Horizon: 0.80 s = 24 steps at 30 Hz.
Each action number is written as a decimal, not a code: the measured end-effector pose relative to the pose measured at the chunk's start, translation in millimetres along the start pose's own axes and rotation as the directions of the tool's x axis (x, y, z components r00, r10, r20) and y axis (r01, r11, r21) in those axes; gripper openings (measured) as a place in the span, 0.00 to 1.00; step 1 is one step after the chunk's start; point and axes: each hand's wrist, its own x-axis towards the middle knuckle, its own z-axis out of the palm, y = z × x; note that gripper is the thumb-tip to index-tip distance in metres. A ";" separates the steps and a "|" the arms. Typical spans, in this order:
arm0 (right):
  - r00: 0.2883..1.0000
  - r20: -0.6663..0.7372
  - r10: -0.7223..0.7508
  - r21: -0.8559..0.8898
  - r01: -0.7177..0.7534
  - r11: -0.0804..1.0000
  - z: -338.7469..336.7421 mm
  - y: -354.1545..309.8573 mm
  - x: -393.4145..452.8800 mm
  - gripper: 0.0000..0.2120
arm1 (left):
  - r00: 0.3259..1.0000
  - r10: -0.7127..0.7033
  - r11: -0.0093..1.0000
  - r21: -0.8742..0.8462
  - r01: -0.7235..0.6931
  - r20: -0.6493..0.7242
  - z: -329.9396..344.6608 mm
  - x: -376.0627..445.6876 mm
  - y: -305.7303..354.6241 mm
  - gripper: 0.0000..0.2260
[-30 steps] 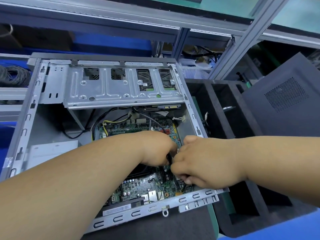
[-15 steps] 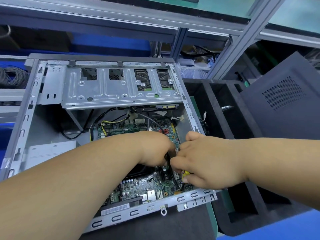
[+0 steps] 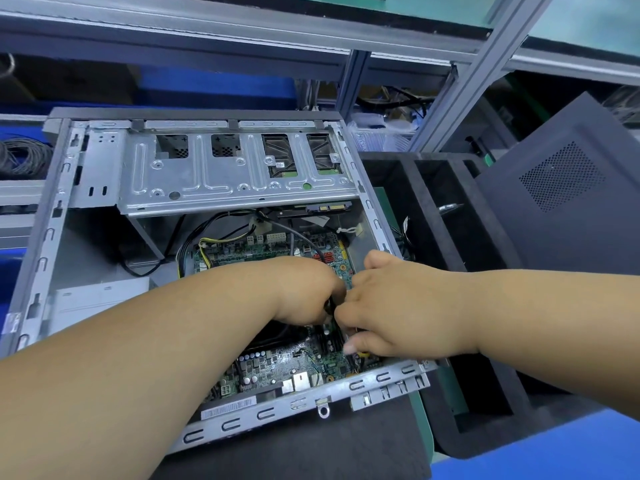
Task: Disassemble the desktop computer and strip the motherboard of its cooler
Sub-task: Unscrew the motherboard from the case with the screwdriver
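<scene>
The open desktop case (image 3: 263,415) lies on its side with the green motherboard (image 3: 277,365) in its bottom. My left hand (image 3: 304,292) reaches in from the left, fingers curled round a black cable (image 3: 308,242) that runs down from the drive cage. My right hand (image 3: 398,306) touches it from the right. Its fingertips pinch a small connector at the board's right edge, where a bit of yellow (image 3: 363,355) shows beneath them. The black cooler (image 3: 280,336) is mostly hidden under my left wrist.
A metal drive cage (image 3: 207,181) spans the top of the case. A black foam tray with compartments (image 3: 429,209) stands right of the case, and the dark side panel (image 3: 561,209) leans behind it. Shelf posts and cable coils sit at the back.
Both hands stay together at the same spot on the board. The right hand's fingers have shifted slightly lower along the board's edge.
</scene>
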 end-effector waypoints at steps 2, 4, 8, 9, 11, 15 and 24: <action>1.000 -0.019 0.014 0.036 -0.014 0.999 2.0 -1.4 0.5 0.12 | 1.000 -0.001 1.000 0.007 0.001 0.000 0.2 0.0 0.4 0.08; 0.999 -0.025 0.021 0.083 -0.019 0.996 3.4 -2.2 -0.7 0.10 | 1.000 0.004 1.000 0.010 -0.004 0.002 0.1 0.8 1.0 0.09; 0.997 -0.058 0.043 0.033 -0.041 0.999 4.1 -3.1 -3.4 0.15 | 1.000 0.001 0.999 0.036 -0.001 0.003 1.0 1.8 1.2 0.10; 0.996 -0.069 0.047 -0.003 -0.048 0.999 4.8 -2.9 -3.2 0.16 | 1.000 -0.001 0.999 0.051 0.001 0.000 1.7 2.0 1.1 0.10; 0.997 -0.068 0.044 -0.041 -0.046 0.998 5.6 -1.9 -2.7 0.15 | 1.000 -0.005 0.998 0.063 0.005 -0.003 2.2 2.1 1.1 0.11; 0.999 -0.030 0.025 0.102 -0.022 0.994 2.7 -0.8 -0.4 0.09 | 1.000 -0.001 0.999 0.051 0.001 -0.004 2.2 2.5 0.2 0.09; 1.000 -0.024 0.016 -0.007 -0.016 1.000 6.8 1.1 -5.7 0.13 | 1.000 -0.010 1.000 0.005 0.010 -0.010 1.0 0.6 0.8 0.09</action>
